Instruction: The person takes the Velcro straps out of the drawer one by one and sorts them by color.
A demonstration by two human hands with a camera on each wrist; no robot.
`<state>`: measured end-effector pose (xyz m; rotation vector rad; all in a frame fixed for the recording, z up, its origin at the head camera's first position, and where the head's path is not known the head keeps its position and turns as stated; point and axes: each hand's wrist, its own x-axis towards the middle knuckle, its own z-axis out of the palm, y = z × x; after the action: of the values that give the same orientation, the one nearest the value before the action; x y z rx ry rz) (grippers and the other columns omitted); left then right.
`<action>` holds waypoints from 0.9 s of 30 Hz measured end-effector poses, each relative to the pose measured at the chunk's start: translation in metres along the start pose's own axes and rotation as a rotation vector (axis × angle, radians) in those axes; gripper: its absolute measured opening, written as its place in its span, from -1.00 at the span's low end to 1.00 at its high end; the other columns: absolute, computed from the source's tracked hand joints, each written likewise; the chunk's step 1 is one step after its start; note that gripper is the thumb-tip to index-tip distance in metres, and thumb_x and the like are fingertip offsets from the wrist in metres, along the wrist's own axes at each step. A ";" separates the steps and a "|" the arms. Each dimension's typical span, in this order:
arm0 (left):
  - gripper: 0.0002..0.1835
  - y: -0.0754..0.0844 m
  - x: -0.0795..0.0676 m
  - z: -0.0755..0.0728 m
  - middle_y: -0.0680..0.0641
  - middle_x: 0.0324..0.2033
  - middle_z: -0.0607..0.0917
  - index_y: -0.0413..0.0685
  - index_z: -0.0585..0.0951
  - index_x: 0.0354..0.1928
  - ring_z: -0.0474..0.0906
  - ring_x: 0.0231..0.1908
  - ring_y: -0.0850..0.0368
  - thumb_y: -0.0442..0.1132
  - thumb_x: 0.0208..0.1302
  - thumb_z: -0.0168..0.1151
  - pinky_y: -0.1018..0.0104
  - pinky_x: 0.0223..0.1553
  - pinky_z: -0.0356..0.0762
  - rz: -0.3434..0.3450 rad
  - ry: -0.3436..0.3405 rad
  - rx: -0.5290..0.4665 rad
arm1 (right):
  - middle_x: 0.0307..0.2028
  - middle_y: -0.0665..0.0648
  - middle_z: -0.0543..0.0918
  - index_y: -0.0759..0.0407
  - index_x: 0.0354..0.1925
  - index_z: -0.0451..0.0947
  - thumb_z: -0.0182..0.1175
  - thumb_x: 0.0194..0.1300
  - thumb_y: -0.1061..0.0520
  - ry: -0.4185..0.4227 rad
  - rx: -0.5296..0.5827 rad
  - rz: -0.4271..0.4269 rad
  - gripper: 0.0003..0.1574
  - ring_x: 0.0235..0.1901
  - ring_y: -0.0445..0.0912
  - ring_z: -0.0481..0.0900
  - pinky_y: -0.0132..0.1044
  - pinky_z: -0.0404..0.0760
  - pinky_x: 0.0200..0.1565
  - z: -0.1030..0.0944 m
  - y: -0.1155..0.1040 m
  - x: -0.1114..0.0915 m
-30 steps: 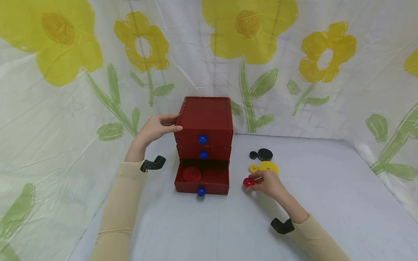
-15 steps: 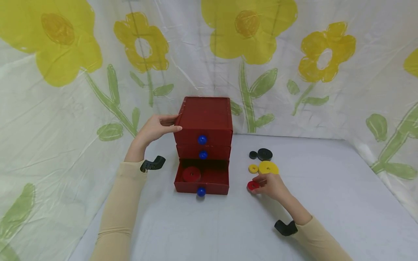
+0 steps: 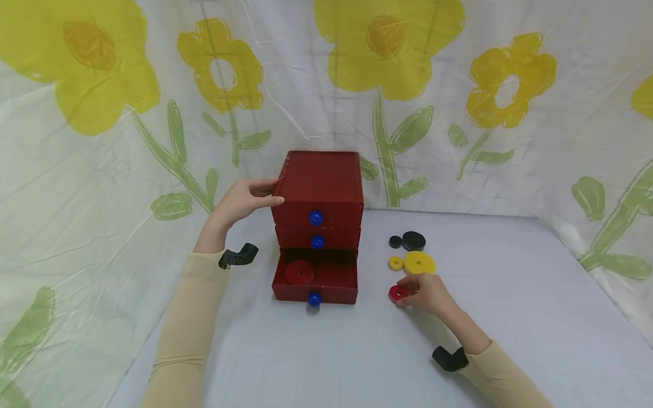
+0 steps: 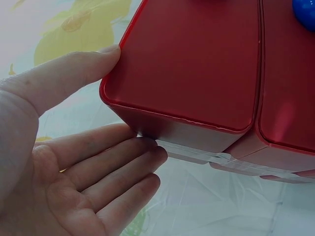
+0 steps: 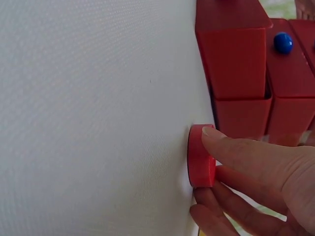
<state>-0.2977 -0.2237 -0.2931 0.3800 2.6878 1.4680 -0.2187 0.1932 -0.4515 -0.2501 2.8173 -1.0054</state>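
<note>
A red three-drawer box (image 3: 321, 178) with blue knobs stands mid-table. Its bottom drawer (image 3: 336, 295) is pulled out, and a large red disc (image 3: 296, 273) with a centre hole lies in the left part. My left hand (image 3: 238, 199) rests at the box's upper left, thumb on the edge and fingers extended along the side, as the left wrist view shows. Right of the drawer, my right hand (image 3: 429, 294) pinches a small red disc (image 5: 199, 156) between thumb and fingers, flat at the white tabletop.
Behind the right hand lie a large yellow disc (image 3: 419, 262) and a small yellow one (image 3: 395, 263). Farther back are a large black disc (image 3: 414, 241) and a small black one (image 3: 395, 242). A flower-printed curtain (image 3: 306, 73) hangs behind the table.
My right hand has drawn the small red disc slightly right and toward me, in front of the small yellow disc. My left hand and the box have stayed put.
</note>
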 end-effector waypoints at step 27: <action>-0.29 0.001 0.000 0.000 -0.14 0.24 0.50 -0.02 0.39 0.33 0.42 0.25 -0.02 -0.01 0.15 0.35 -0.13 0.29 0.24 -0.002 0.001 -0.010 | -0.18 0.13 0.70 0.14 -0.09 0.66 0.51 -0.08 0.13 -0.023 0.040 0.037 -0.51 -0.21 -0.05 0.61 -0.24 0.66 -0.21 -0.002 0.003 0.000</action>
<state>-0.2979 -0.2229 -0.2928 0.3752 2.6796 1.4812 -0.2189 0.1968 -0.4524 -0.2030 2.7674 -1.0433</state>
